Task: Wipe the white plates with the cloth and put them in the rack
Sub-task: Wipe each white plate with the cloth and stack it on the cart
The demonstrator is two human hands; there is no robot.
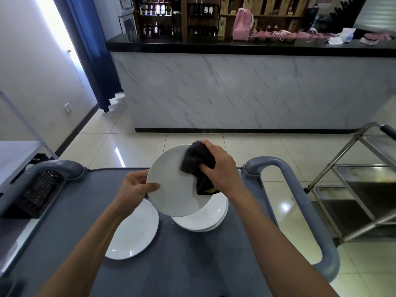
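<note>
Bar/restaurant: wine shelves (177,18), marble counter (246,88), serving cart (192,264).

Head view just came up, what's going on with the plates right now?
A person is wiping a white plate. The left hand holds it tilted by its rim above the grey cart, and the right hand rubs a dark cloth on it. A stack of plates and a single plate lie on the cart. The black rack sits left.

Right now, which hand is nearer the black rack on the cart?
Left. The left hand grips the raised plate's edge on the side toward the black rack; the right hand is across the plate.
</note>
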